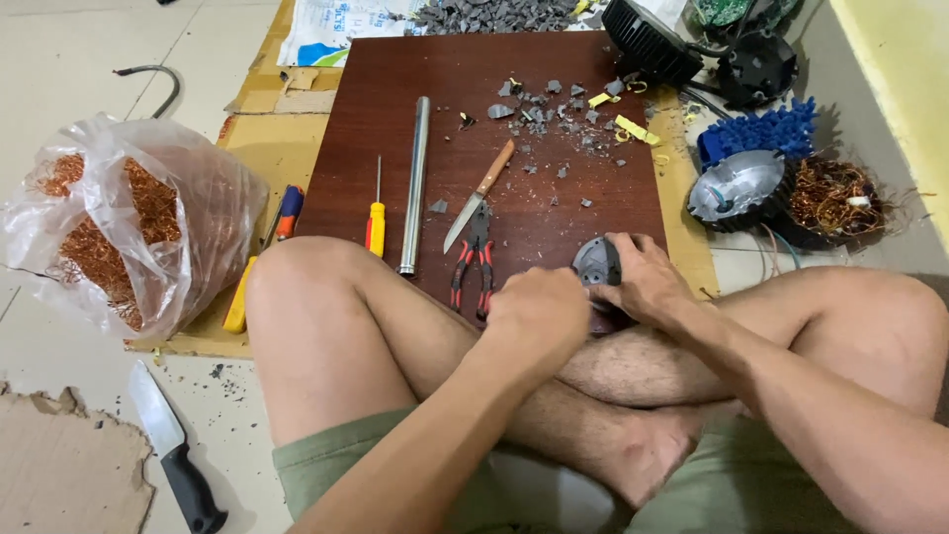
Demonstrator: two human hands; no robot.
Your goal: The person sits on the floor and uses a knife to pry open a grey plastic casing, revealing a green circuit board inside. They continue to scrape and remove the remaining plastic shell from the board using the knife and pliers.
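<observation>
the person sits cross-legged on the floor, both forearms reaching forward over the knees. the left hand [539,314] is curled into a loose fist, knuckles up, just beside the right; what its grip closes on is hidden under the fingers, so i cannot tell whether it pinches anything. the right hand [643,277] wraps its fingers over the rim of a round grey metal part [596,262], the grip pressed around it, holding it at the near edge of the dark brown board [395,119]. the lower half of that part is covered by both hands, and it is perhaps a small motor housing.

just left of the hands lie red-handled pliers [474,267], then a wooden-handled knife [477,196], a steel tube [415,183] and a yellow-handled screwdriver [376,213], all flat on the board. grey broken chips [554,109] scatter across its far right side.

off the board to the left sits a clear plastic bag of copper wire [109,227]; a black-handled knife [173,455] lies on the floor near the left knee. to the right are a grey round shell [736,188], a tangle of copper wire [835,198] and a blue finned piece [761,133].
</observation>
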